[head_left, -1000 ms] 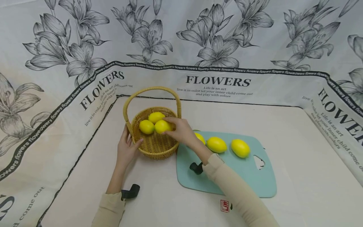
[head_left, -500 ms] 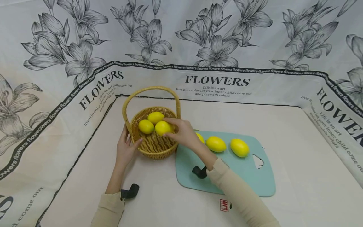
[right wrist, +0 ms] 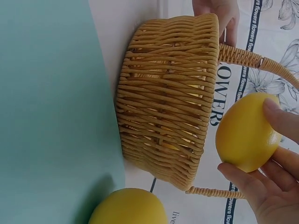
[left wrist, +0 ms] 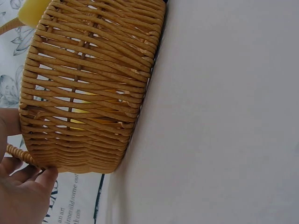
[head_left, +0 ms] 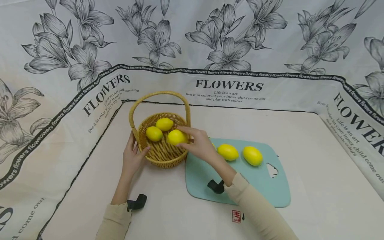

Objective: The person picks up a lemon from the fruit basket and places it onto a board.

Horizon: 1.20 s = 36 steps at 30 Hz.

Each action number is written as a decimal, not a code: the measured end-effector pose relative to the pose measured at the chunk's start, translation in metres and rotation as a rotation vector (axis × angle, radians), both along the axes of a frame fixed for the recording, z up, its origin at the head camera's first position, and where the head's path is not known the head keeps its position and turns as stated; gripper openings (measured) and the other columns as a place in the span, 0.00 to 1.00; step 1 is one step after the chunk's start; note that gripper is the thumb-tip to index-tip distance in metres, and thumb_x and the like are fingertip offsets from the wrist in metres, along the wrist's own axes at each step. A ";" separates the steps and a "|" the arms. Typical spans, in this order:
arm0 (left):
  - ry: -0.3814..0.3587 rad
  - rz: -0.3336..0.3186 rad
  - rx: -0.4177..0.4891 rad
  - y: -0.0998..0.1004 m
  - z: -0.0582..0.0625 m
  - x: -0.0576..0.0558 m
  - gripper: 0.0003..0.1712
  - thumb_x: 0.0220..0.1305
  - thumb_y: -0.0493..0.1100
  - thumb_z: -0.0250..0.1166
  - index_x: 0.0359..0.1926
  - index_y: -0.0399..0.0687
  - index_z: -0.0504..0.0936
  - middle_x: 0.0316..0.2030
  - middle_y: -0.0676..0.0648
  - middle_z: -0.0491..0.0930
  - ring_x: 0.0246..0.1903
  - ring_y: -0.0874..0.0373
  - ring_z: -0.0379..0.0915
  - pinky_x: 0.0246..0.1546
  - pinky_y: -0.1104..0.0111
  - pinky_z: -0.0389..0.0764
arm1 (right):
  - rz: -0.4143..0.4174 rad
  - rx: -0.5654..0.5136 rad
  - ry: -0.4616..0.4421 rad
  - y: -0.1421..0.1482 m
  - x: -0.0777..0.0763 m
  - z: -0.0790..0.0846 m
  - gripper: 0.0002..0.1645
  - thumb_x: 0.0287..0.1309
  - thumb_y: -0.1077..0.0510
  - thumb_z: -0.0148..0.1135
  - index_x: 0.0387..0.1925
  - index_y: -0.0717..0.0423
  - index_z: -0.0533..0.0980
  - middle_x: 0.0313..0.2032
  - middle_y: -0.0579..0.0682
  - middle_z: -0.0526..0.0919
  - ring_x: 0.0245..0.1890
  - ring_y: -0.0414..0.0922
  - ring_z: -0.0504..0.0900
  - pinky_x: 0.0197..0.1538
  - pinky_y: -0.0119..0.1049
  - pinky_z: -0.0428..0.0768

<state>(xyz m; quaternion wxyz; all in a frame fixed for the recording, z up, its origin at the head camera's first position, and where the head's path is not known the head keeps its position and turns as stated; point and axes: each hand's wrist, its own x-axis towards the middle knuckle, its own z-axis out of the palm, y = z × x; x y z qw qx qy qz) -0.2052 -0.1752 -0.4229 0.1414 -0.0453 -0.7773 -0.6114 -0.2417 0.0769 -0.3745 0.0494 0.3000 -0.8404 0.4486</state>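
A wicker basket with a tall handle stands left of centre in the head view. Two yellow lemons lie inside it, one nearer and one farther back. My left hand grips its left rim, thumb over the edge and fingers outside; the left wrist view shows this hand at the woven wall. Between thumb and fingers of my right hand is a third lemon, held over the basket's right side. In the right wrist view this lemon is above the rim, apart from the wall.
A light blue cutting board lies right of the basket, partly under my right forearm. On it are two lemons in plain sight, a middle one and a right one; another is mostly hidden by my right hand. Flower-printed cloth surrounds the table.
My right hand has drawn the lemon a little to the right, away from the two lemons in the basket. The left hand keeps its hold on the rim.
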 end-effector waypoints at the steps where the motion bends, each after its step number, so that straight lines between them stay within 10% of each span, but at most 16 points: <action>1: 0.001 0.000 0.001 0.000 0.000 0.000 0.51 0.61 0.29 0.65 0.75 0.36 0.41 0.74 0.38 0.41 0.73 0.47 0.39 0.71 0.59 0.57 | -0.002 -0.005 -0.007 0.001 0.001 0.000 0.34 0.52 0.60 0.73 0.61 0.61 0.73 0.60 0.55 0.75 0.59 0.52 0.75 0.48 0.39 0.84; 15: -0.015 -0.005 0.007 0.003 0.007 0.003 0.51 0.60 0.27 0.64 0.74 0.33 0.40 0.74 0.36 0.40 0.73 0.46 0.39 0.71 0.57 0.56 | -0.025 -0.024 -0.008 0.013 0.011 -0.003 0.34 0.50 0.60 0.73 0.61 0.60 0.74 0.60 0.55 0.75 0.59 0.53 0.75 0.48 0.45 0.84; 27: 0.041 0.000 0.015 -0.008 -0.025 -0.013 0.53 0.61 0.33 0.67 0.76 0.45 0.42 0.75 0.45 0.41 0.73 0.54 0.40 0.70 0.62 0.58 | -0.051 -0.014 -0.019 0.028 0.021 -0.005 0.35 0.49 0.59 0.74 0.61 0.59 0.74 0.60 0.53 0.75 0.59 0.50 0.75 0.49 0.39 0.83; 36: 0.004 -0.011 0.024 0.001 0.001 0.000 0.52 0.60 0.27 0.65 0.74 0.34 0.39 0.74 0.36 0.40 0.73 0.46 0.38 0.71 0.56 0.55 | -0.057 -0.014 -0.028 0.040 0.026 -0.008 0.35 0.50 0.59 0.74 0.61 0.56 0.74 0.61 0.52 0.74 0.60 0.50 0.74 0.50 0.40 0.83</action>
